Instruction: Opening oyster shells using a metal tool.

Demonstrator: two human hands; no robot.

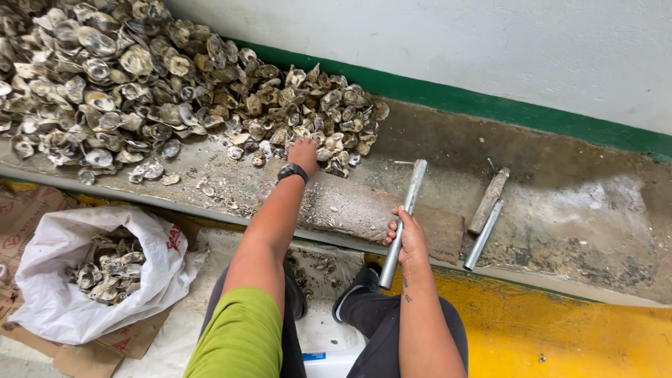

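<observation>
On the concrete bench (560, 203), the left hand (303, 150) reaches into the oyster shell pile (140, 84), fingers apparently curled on a shell, though hidden. Ready beside it, the right hand (409, 238) wraps its fingers around a metal pipe (402, 222).

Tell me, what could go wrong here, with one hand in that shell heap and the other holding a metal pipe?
1. The left hand reaches bare into the heap of oyster shells; rough edges could cut the fingers.
2. The right hand holds the metal pipe over the flat stone slab; a swing might catch the left hand if it lingers nearby.
3. The two loose rods lie close to the ledge's edge and could roll off toward the feet.
</observation>
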